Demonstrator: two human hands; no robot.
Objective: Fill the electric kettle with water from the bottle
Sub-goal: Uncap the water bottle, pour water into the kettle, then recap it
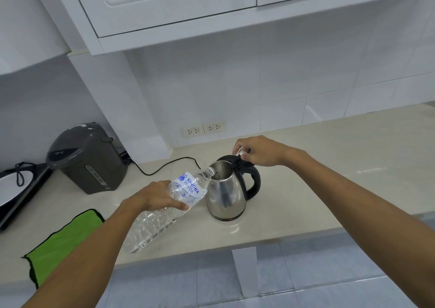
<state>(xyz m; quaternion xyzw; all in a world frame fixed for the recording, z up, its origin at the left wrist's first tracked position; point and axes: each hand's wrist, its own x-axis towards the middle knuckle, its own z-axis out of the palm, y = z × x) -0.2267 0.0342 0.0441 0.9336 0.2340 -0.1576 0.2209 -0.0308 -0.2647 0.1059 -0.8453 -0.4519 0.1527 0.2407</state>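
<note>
Countertop (329, 166): pale stone, bearing everything listed; the kettle is my landmark. Water dispenser (88, 159): dark grey, far left of the kettle, its cord trailing toward it. Green cloth (61, 241): flat, left of and nearer me than the kettle, handy for spills, I judge. Water bottle (169, 204): clear plastic, uncapped, tipped steeply with its neck at the kettle's open rim and its base toward me, so the water runs in. Electric kettle (227, 190): steel, upright at mid-counter, lid up, black handle to its right. My left hand (155, 197): fingers wrapped firmly around the bottle's middle, carrying its weight and setting the tilt. My right hand (259, 151): closed at the top of the handle, fingers pinching what looks like the lid tab, steadying the kettle and keeping the mouth clear. Wall sockets (203, 128): two, behind the kettle, unused.
</note>
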